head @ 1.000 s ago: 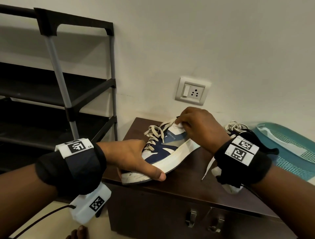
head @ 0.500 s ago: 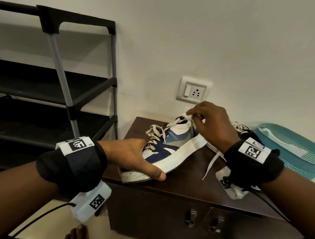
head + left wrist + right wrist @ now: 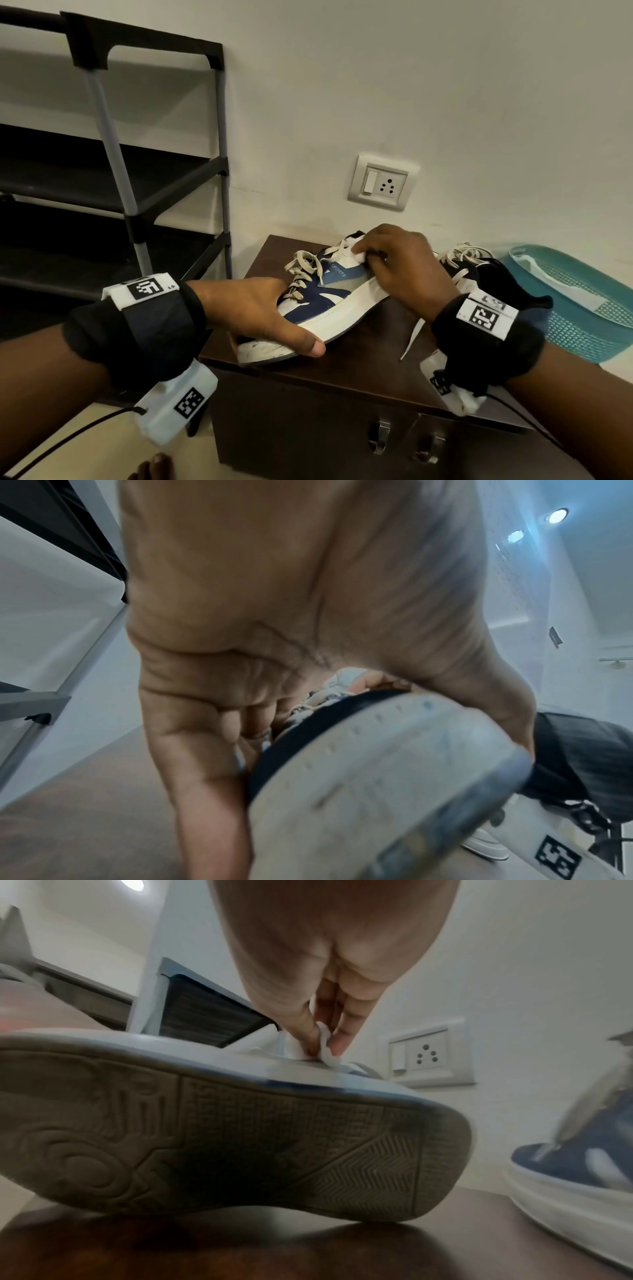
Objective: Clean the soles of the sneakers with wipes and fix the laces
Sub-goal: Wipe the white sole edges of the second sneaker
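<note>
Sneaker (image 3: 329, 301), blue suede with a ribbed rubber sole, we find tilted, its toe gripped by the left hand (image 3: 253, 308). The right hand (image 3: 404, 263), pinching a crumpled white wipe (image 3: 358, 255), has dropped from the laces (image 3: 305, 270) to the collar.

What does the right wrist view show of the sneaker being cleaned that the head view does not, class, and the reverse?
Only the right wrist view shows the sneaker's tread, grey and patterned, tilted up off the cabinet top. Only the head view shows the left hand gripping the toe, the navy side panel, the laces and a teal basket. Both show the right hand pinching a white wipe at the heel end, the second sneaker and the wall socket.
</note>
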### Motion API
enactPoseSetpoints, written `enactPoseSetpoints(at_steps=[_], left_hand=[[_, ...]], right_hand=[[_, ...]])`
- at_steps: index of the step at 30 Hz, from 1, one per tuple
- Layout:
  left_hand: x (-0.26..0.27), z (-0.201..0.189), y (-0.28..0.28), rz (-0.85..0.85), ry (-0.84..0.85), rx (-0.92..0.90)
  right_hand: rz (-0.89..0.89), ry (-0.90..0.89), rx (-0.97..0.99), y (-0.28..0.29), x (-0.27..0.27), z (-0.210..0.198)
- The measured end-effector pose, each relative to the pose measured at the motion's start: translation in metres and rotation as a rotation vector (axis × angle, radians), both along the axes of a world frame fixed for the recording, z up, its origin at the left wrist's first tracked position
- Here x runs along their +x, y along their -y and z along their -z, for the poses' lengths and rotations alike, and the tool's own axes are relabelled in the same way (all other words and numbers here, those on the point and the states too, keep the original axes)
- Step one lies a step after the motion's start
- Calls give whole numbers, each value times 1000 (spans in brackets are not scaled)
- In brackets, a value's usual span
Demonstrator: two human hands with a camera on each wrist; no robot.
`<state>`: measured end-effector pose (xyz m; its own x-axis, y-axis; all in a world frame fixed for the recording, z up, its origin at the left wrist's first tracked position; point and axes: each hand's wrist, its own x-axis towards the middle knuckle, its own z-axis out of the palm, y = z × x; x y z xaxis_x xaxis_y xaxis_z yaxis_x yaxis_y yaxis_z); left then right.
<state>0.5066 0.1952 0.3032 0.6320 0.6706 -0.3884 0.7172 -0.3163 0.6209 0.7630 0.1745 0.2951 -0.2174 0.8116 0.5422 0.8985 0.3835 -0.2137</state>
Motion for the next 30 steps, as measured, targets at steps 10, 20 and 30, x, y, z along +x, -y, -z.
enactPoseSetpoints(at_steps=[10, 20, 30], left_hand=[[2, 1, -1, -4, -11, 2], [1, 1, -3, -15, -12, 1], [0, 1, 0, -14, 13, -14]], right_hand=[[187, -124, 32, -15, 41, 8], [-72, -147, -42, 15, -20, -1], [-13, -42, -66, 13, -24, 5]])
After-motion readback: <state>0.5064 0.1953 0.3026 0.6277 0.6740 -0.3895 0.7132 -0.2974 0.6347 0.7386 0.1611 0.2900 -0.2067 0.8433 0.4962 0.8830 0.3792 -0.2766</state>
